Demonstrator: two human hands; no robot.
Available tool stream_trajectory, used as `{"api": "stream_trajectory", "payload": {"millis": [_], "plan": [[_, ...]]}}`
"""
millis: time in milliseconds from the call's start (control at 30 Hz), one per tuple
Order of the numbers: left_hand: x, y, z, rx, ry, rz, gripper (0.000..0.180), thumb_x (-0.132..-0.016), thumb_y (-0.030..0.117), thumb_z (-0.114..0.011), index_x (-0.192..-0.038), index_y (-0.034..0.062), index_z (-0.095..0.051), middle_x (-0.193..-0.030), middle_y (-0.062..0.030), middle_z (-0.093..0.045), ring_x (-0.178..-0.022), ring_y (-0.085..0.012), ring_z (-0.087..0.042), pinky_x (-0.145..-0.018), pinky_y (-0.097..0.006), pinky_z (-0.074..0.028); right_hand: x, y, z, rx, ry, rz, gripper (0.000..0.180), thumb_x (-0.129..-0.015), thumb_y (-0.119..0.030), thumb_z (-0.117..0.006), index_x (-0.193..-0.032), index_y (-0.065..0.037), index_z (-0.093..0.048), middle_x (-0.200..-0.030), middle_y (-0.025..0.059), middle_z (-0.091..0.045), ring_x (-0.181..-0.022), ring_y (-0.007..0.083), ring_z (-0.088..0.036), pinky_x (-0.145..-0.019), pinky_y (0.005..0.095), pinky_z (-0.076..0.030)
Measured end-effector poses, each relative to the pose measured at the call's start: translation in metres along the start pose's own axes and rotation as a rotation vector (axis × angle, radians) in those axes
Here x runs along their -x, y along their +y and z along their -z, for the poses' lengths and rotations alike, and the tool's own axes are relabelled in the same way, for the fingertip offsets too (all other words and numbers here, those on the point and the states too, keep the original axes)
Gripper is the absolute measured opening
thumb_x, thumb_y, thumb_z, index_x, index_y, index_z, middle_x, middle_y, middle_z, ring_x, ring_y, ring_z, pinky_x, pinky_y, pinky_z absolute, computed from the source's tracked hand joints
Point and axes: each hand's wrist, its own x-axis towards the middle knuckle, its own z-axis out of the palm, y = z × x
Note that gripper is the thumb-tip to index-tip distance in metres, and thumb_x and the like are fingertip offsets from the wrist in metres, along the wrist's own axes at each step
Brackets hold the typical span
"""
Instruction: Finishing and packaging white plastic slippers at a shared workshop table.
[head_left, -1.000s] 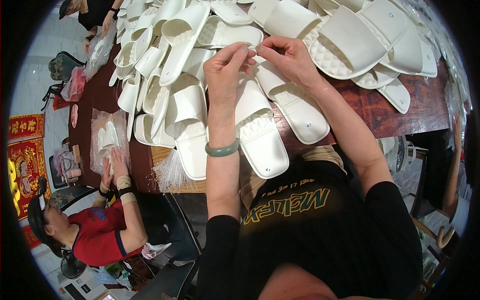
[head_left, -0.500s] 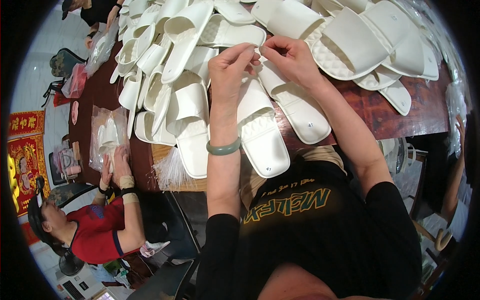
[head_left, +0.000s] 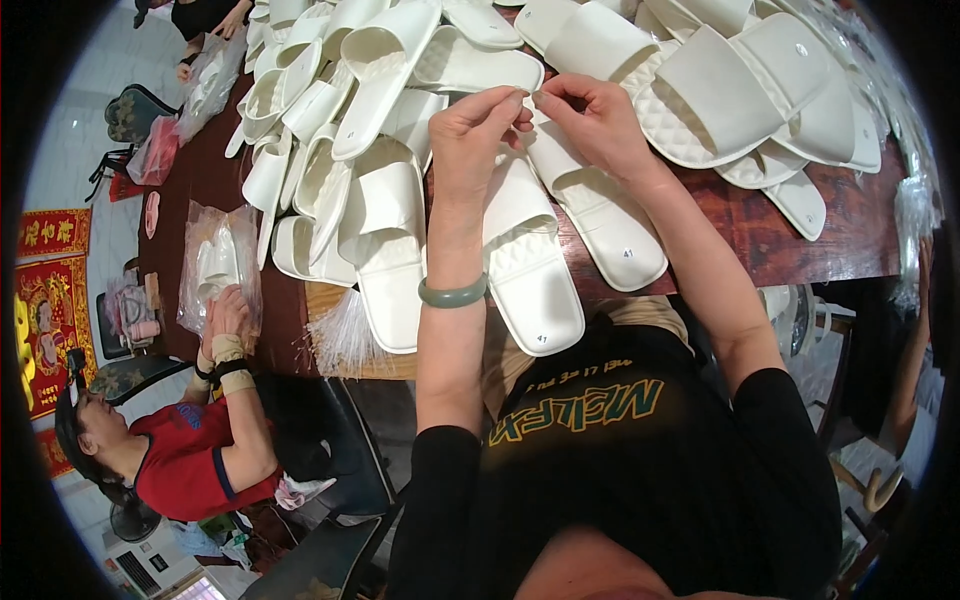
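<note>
Left hand (head_left: 478, 130): fingertips pinched on something tiny, too small to tell.
Right hand (head_left: 598, 120): fingertips pinched, meeting the left.
Slipper pair (head_left: 560, 235): on table edge (head_left: 850, 250), under hands.
Progress: bagged slippers (head_left: 218, 262) few; loose pile (head_left: 350, 110) remains.

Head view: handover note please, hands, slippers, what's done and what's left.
Left hand and right hand: raised over the table, fingertips pinched together on something too small to make out.
Pair of white slippers: lying side by side under the hands at the table's near edge.
Heap of white slippers: loose across the wooden table.
Done: a co-worker at left holds a bagged pair.
Left: the heap looks unbagged.
</note>
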Motion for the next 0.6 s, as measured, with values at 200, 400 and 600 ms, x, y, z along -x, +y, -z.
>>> {"api": "stream_trajectory", "payload": {"millis": [200,400,600], "plan": [[0.0,-0.001,0.0,0.003,-0.018,0.005,0.014,-0.083,0.006,-0.061,-0.092,-0.0026,-0.068,-0.074,-0.0076,-0.066,-0.064,-0.0108,-0.061,-0.053,-0.021,-0.046,0.001,0.003,0.0,-0.011,-0.004,0.078,0.019,-0.082,-0.014,-0.06,-0.083,0.004,-0.064,-0.068,-0.0011,-0.059,-0.064,0.0032,-0.048,-0.056,0.0197,-0.039],[0.0,-0.001,0.0,-0.006,-0.022,-0.002,0.014,-0.083,0.005,-0.061,-0.092,-0.0027,-0.068,-0.073,-0.0073,-0.065,-0.062,-0.0108,-0.06,-0.054,-0.021,-0.045,0.003,-0.004,0.004,-0.023,-0.103,0.005,0.015,-0.086,-0.015,-0.06,-0.084,-0.001,-0.064,-0.074,-0.0053,-0.057,-0.065,0.0008,-0.047,-0.055,0.0171,-0.038],[-0.003,0.001,-0.002,0.059,0.118,0.004,0.015,-0.085,0.007,-0.059,-0.094,-0.0034,-0.065,-0.072,-0.0059,-0.063,-0.057,-0.0101,-0.056,-0.051,-0.021,-0.044,0.0,0.0,0.01,0.031,-0.143,-0.118,0.017,-0.087,-0.017,-0.059,-0.086,-0.002,-0.064,-0.072,-0.0054,-0.056,-0.061,0.0007,-0.047,-0.053,0.0157,-0.037]]}}
